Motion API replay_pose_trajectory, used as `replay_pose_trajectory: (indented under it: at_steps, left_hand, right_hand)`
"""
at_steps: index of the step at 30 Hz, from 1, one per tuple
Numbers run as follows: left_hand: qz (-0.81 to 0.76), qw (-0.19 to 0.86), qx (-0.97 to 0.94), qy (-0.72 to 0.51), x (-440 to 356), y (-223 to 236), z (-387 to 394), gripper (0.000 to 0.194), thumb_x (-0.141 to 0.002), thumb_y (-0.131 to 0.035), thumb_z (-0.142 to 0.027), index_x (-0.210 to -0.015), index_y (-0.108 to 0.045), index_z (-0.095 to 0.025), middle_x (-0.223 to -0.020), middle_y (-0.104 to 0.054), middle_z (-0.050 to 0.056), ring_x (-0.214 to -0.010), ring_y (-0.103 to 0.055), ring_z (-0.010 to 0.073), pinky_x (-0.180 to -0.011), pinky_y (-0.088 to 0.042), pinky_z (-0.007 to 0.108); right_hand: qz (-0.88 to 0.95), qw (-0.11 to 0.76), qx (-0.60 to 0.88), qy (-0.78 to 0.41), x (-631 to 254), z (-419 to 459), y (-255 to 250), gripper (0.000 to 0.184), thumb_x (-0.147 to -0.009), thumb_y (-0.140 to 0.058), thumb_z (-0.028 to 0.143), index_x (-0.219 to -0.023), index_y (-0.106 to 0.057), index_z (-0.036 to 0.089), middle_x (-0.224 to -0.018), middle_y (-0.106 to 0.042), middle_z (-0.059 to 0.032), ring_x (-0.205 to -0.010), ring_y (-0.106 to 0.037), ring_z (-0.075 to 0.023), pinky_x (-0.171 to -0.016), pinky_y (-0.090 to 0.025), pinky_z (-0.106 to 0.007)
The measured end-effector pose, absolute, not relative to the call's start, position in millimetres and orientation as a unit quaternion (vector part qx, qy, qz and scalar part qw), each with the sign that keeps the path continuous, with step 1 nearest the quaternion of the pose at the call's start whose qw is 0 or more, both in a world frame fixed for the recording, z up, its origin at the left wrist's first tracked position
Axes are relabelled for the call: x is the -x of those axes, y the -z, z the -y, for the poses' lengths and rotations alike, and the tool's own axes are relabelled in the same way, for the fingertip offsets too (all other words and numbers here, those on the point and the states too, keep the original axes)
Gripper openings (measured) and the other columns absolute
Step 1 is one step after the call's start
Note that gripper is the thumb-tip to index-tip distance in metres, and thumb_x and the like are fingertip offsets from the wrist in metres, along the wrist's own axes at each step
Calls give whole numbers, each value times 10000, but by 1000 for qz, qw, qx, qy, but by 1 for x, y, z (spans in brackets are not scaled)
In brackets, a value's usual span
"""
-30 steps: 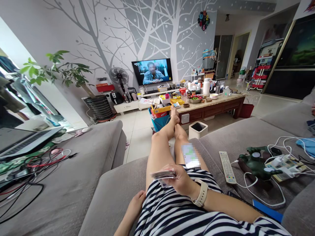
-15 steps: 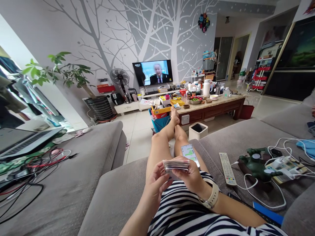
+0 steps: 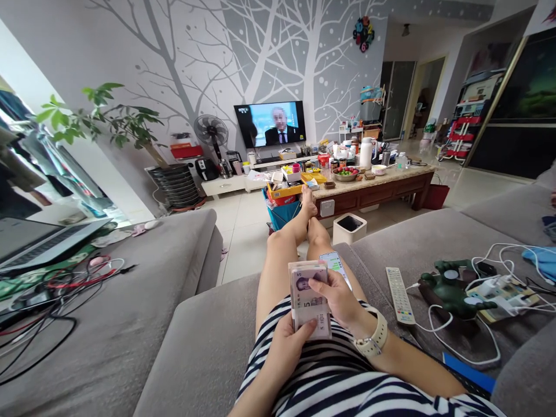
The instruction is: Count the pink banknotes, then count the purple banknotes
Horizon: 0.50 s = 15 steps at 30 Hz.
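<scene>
A thick stack of banknotes is held upright above my lap, its printed face with the figure 5 turned toward me. A pale paper band seems to run across its lower half. My left hand grips the bottom left of the stack, thumb lying across the front. At the upper right edge, my right hand holds it with the thumb on the printed portrait; most of its fingers are hidden behind. A lit phone rests on my thigh just beyond the right hand.
To the right on the grey sofa lie a remote control, a dark green figure and a power strip with white cables. Tangled cables and a laptop are at the left. Ahead stand a bin and a cluttered table.
The banknote stack has turned from edge-on to upright with its face toward me. My left hand has shifted down to its lower end, and my right thumb now lies on the front.
</scene>
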<state>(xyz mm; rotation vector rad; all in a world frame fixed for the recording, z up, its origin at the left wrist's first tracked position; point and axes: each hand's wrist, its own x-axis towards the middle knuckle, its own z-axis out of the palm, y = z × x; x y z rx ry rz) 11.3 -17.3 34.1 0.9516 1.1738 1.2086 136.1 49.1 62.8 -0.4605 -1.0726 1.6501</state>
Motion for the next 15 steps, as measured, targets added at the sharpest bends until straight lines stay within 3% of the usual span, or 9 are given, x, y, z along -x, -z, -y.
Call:
replay_pose_trajectory:
  at_steps: [7, 11, 13, 15]
  left_hand:
    - [-460, 658, -320, -503, -13, -43, 21, 519, -572, -781, -316, -1038, -651, -128, -783, -716, 46, -649, -633, 157, -600, -470, 243]
    - [-527, 627, -386, -425, 0, -48, 19, 497, -634, -726, -472, -981, -652, -124, -757, -685, 64, -632, -606, 166, -558, -444, 258]
    - [-585, 515, -479, -404, 11, -51, 19, 411, -672, -684, -522, -843, -644, -151, -687, -634, 32, -635, -582, 162, -597, -448, 271]
    - [-658, 315, -533, -429, 20, -52, 20, 411, -652, -704, -530, -864, -599, -194, -739, -609, 7, -700, -580, 168, -659, -464, 288]
  right_hand:
    - [358, 322, 62, -874, -132, -51, -44, 441, -723, -659, 439, -1014, -653, 108, -933, -720, -143, -910, -659, -273, -852, -504, -418]
    - [270, 312, 77, -908, -125, -55, -34, 452, -789, -513, 466, -1047, -629, 113, -943, -717, -150, -911, -661, -287, -826, -522, -446]
    - [237, 338, 93, -906, -124, -59, -34, 453, -824, -457, 477, -1063, -615, 126, -933, -715, -143, -886, -665, -283, -794, -535, -448]
    - [217, 348, 108, -906, -125, -62, -35, 468, -852, -423, 504, -1064, -609, 130, -906, -714, -140, -855, -670, -278, -771, -543, -445]
